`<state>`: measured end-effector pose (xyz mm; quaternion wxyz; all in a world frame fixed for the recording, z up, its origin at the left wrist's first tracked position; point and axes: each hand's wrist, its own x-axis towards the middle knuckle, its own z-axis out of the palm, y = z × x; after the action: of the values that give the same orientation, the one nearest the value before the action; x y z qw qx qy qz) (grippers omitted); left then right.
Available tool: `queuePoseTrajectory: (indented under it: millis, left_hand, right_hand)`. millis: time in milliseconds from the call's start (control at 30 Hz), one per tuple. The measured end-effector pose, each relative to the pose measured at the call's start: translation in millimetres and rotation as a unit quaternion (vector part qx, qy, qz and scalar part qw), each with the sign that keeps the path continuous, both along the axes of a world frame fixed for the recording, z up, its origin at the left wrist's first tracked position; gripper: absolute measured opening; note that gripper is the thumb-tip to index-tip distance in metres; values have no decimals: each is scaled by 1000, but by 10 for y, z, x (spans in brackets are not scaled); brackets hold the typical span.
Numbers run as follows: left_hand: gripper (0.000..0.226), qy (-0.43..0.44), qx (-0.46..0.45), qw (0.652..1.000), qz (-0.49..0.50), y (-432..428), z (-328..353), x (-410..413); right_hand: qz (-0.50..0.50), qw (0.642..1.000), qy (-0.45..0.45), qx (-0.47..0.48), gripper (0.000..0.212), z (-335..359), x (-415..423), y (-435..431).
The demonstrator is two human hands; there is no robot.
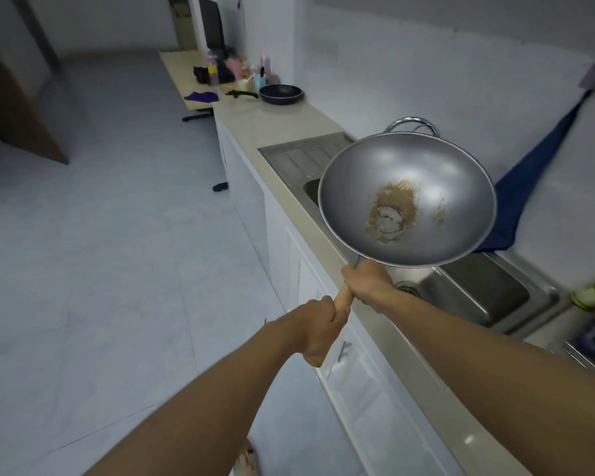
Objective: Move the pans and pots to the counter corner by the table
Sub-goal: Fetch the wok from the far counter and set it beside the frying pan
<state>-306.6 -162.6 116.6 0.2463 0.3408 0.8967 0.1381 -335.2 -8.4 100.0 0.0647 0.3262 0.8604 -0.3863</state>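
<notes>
A large grey metal wok (407,199) with a brown rusty patch in its bottom hangs in the air above the sink. Both hands grip its wooden handle (343,301). My right hand (368,281) holds it close to the bowl, and my left hand (318,329) holds the handle's end. A black frying pan (281,94) with a dark handle lies far off on the counter corner (251,113), beside the table.
A steel sink (474,293) with a draining board sits under the wok. A blue cloth (533,187) hangs on the wall. The wooden table (182,73) carries bottles and a purple cloth. White cabinets run under the counter; a tiled floor lies to the left.
</notes>
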Motion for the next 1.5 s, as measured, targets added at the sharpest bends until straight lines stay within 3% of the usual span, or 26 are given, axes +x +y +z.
queuePoseTrajectory:
  millis: [333,400,500,600,733,900,933,1067,1233,1500]
  left_hand:
    - [81,4,-52,997,-63,-482,59,-1463]
    - [71,1,-53,997,-53,-599,50,-1777]
    - [78,4,-57,996,-63,-723,21,-2216]
    - [59,-2,-55,997,-45,-805,-22,-2614]
    - [72,-3,-53,997,-58,-830,-56,-3099]
    - [44,7,-50,999,-12,-714,-95,-3966]
    - [48,7,-55,998,-13,-680,-83,-4129]
    - [104,11,-71,995,-63,-561,-7,-4785]
    - [90,-7,-66,997,-35,-454,7,-5525]
    - [113,-9,-68,996,-56,-531,43,-6665]
  right_hand:
    - [2,1000,-9,3,30,7,-1489,-525]
    - [1,1000,-13,12,30,25,-1755,-647]
    - [-7,1000,-12,2,27,22,-2176,-784]
    - [-1,1000,-21,9,25,29,-2537,-883]
    - [12,1000,-23,4,23,10,-3020,-911]
    - [21,1000,-19,7,22,-34,-3907,-816]
    - [29,999,-21,10,22,-38,-4082,-780]
    - [42,999,-26,13,28,-16,-4769,-654]
    - [50,999,-20,-5,32,31,-5529,-578]
    - [57,998,-36,17,37,-24,-6687,-649]
